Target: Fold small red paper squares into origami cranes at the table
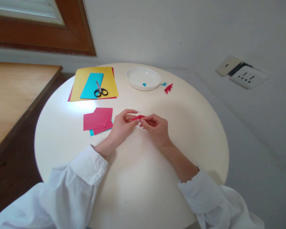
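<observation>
A small folded piece of red paper is held up between my two hands over the middle of the round table. My left hand pinches its left side with thumb and fingers, the index finger stretched out above it. My right hand grips the right end between thumb and fingertips. Fingers partly hide the folds. Left of my left hand lie loose red paper squares, with a blue sheet showing beneath them.
Scissors rest on folded blue paper over yellow sheets. A white dish holds a small blue paper piece. Beside it lie small blue and red folded paper shapes. The wall stands behind the round table.
</observation>
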Demonstrator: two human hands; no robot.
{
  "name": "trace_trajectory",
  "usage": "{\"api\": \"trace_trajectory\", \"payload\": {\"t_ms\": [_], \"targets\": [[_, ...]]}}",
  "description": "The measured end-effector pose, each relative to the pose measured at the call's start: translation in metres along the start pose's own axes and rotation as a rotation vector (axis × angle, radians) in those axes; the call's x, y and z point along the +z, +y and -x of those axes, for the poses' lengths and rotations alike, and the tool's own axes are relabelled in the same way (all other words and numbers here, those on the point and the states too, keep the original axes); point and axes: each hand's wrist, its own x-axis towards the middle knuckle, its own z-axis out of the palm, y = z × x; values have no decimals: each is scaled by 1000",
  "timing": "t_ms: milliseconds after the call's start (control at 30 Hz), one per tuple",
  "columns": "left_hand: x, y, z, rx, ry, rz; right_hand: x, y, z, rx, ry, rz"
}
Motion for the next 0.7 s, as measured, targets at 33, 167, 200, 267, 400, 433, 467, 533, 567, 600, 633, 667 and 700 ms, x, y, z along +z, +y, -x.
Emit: {"api": "trace_trajectory", "payload": {"t_ms": [33, 167, 200, 267, 400, 433, 467, 533, 567, 600, 633, 667, 700], "targets": [[0, -1, -1, -7, -4, 6, 0, 0, 0, -3, -6, 0], [-1, -1, -2, -24, -2, 27, 1, -1, 1, -15, -30, -11], [-1, -1, -2, -27, 0, 33, 1, -1, 1, -13, -37, -21], [0, -1, -2, -29, 2, 39, 2, -2, 1, -5, -51, -60], [-1, -1, -1, -27, 10, 46, 2, -2, 1, 25, -57, -160], [-1, 0, -1, -27, 11, 54, 2, -1, 1, 38, -56, -171], [-1, 0, -1, -27, 12, 63, 2, -1, 0, 55, -53, -176], [-1, 0, -1, -25, 11, 79, 1, 0, -1, 86, -61, -169], [-1, 0, -1, -23, 9, 87, 1, 1, -1, 97, -73, -160], [-1, 0, -1, -20, 7, 96, 1, 1, -2, 102, -88, -151], [-1, 0, 0, -18, 3, 104, 1, 1, -2, 101, -102, -143], [-1, -1, 0, -17, 0, 110, 2, 1, -2, 96, -109, -139], [-1, -1, 0, -16, 0, 112, 2, 1, -2, 89, -109, -136]]}}
